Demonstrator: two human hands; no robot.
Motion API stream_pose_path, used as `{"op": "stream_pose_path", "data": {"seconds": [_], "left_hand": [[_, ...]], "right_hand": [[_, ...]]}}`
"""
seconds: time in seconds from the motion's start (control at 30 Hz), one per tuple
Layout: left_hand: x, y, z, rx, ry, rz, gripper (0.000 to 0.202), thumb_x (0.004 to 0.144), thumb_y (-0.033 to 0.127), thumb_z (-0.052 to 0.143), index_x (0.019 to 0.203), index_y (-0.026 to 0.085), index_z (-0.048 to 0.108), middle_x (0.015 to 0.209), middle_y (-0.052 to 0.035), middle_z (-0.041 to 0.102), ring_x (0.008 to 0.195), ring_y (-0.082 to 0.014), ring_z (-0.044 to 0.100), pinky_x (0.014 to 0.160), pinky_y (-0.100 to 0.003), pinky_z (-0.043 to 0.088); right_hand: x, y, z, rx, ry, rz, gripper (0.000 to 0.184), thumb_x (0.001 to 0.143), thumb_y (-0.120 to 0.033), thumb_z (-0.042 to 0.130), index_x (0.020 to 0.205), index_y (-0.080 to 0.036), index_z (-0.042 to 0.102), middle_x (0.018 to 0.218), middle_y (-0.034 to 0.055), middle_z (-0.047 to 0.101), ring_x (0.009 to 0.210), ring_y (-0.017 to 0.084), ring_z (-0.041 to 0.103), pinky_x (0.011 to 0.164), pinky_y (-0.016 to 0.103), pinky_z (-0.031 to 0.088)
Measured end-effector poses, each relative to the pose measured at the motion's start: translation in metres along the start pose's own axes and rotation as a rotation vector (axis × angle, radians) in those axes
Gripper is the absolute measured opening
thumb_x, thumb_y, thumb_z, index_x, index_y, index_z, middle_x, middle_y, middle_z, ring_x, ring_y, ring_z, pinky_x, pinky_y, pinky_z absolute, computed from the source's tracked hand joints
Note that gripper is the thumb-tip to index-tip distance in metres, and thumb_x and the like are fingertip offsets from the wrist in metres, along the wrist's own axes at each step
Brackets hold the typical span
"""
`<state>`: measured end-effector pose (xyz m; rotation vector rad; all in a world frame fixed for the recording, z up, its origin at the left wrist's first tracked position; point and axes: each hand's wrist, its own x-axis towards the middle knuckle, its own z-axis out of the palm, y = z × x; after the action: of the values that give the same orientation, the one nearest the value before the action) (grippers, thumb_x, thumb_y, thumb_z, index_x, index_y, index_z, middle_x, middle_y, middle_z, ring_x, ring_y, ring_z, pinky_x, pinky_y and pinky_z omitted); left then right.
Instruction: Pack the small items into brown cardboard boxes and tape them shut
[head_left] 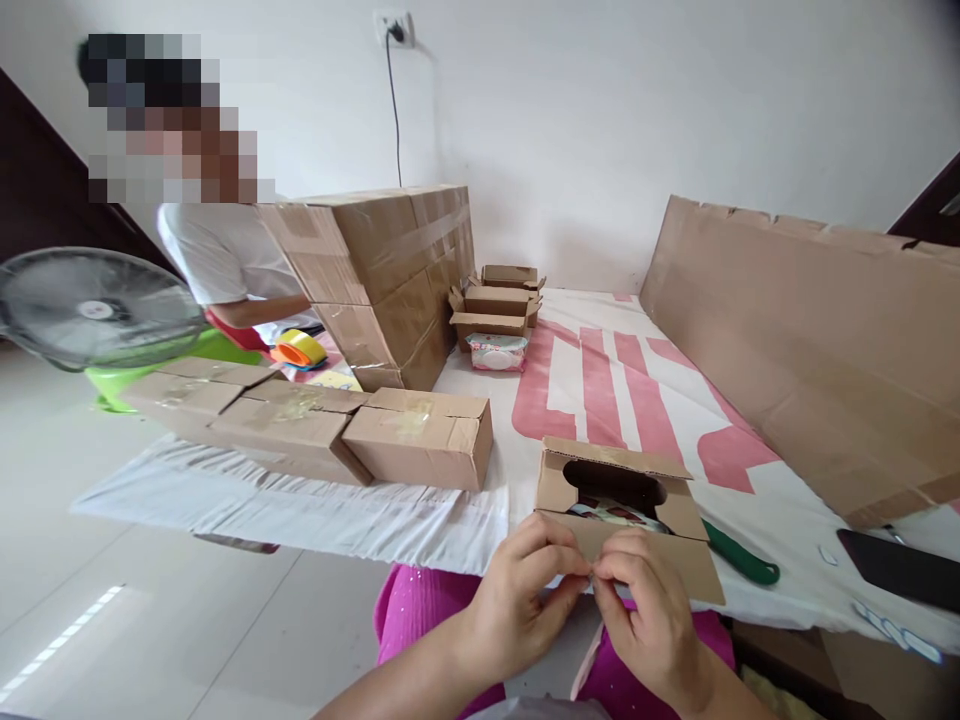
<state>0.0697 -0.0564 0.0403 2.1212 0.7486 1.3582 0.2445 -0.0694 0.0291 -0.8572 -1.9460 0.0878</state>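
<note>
My left hand [525, 590] and my right hand [649, 610] meet at the table's near edge, both closed in a pinch with fingertips almost touching. Whatever is between the fingertips is too small to make out. Just beyond them is an open cardboard box [551, 490] with a rounded cutout, its near flap [686, 570] folded out toward me, partly behind my right hand. Inside the box, some patterned packaging [615, 514] shows through the opening. To the right of the box lies a green-handled tool [750, 562], its other end hidden by the flap.
Three taped boxes [416, 435] line the left edge. Stacked cartons [390, 250] stand behind them, beside a seated person [217, 250] and a fan [94, 310]. Open boxes [491, 310] and a wipes pack [498, 352] sit farther back. Right: large cardboard [810, 350], black phone-like slab [900, 567].
</note>
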Motion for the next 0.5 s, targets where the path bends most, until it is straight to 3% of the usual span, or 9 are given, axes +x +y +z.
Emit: {"op": "stream_pose_path", "data": {"seconds": [0.23,0.37,0.5], "left_hand": [[-0.002,0.001,0.002,0.031,0.023,0.024,0.023,0.079,-0.001,0.054,0.089,0.020,0.056,0.083,-0.0029,0.058,0.078,-0.0138,0.055,0.069,-0.027,0.047],[-0.002,0.003,0.001,0.003,0.031,0.003,0.023,0.078,0.000,0.053,0.089,0.020,0.053,0.090,-0.0046,0.059,0.084,-0.0153,0.056,0.072,-0.029,0.049],[-0.007,0.005,0.004,-0.030,0.008,-0.034,0.021,0.080,0.002,0.051,0.089,0.021,0.048,0.084,-0.0019,0.059,0.078,-0.0135,0.056,0.069,-0.027,0.048]], "right_hand": [[0.005,-0.004,-0.002,-0.027,0.007,0.003,0.023,0.081,0.002,0.052,0.090,-0.019,0.051,0.080,0.0045,0.056,0.076,0.017,0.056,0.068,0.033,0.050],[0.007,-0.005,-0.003,-0.013,0.014,-0.021,0.025,0.079,0.002,0.052,0.090,-0.020,0.051,0.088,0.0072,0.060,0.086,0.019,0.059,0.076,0.035,0.051],[0.006,-0.010,-0.003,0.051,0.006,0.003,0.026,0.078,0.002,0.052,0.088,-0.021,0.049,0.080,0.0035,0.059,0.076,0.016,0.058,0.068,0.031,0.050]]}}
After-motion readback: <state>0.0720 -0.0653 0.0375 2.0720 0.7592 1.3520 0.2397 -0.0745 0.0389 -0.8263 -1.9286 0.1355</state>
